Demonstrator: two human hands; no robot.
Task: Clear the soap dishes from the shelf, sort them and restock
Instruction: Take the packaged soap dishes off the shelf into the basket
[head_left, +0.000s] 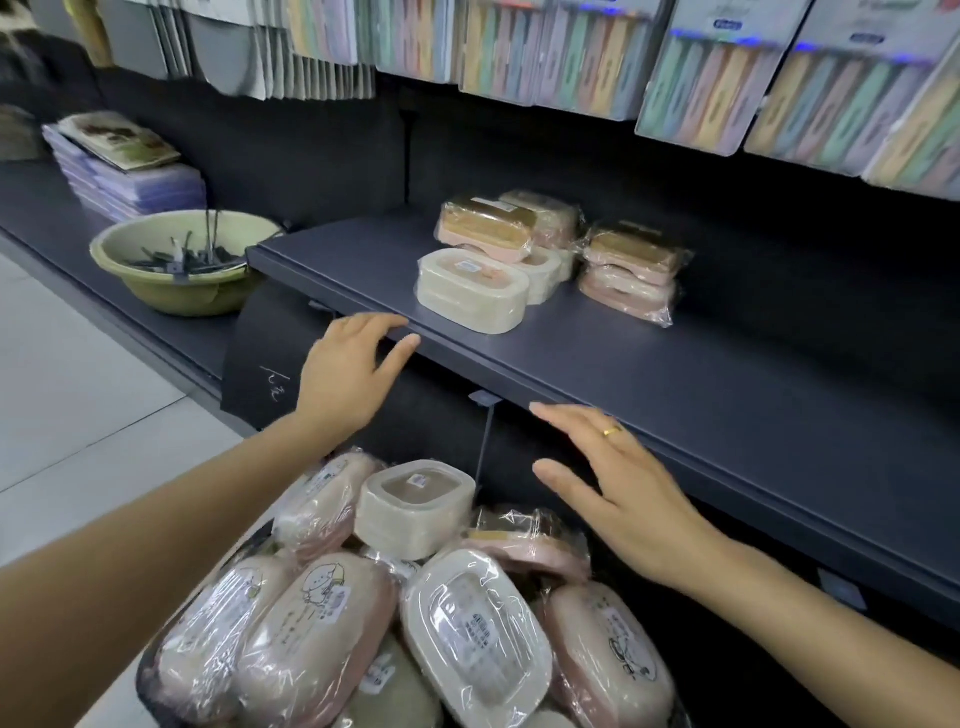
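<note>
Wrapped soap dishes (405, 613) lie heaped nearest the camera, pink and cream under crinkled film; the heap runs off the bottom edge, and whatever holds it shows only as a dark rim at lower left — too little to name. Both forearms enter from the bottom corners. Left hand (349, 375) reaches to the front edge of the dark shelf (727, 395), fingers spread and straight, tips at or just over the lip; whether they touch it I cannot tell. Right hand (618, 493), with a gold ring (612, 431), hangs flat just before the same edge, fingers straight and slightly apart, holding nothing. On the shelf, set back from the lip, a few more dishes stand — a cream one (471, 289) in front, gold-topped pink packs (628, 273) behind and to the right. Wide bare shelf lies right of them and along the front. Left, a green basin (182, 262) holds dark pieces too small to identify. Hanging packets above are cut off at the top.
</note>
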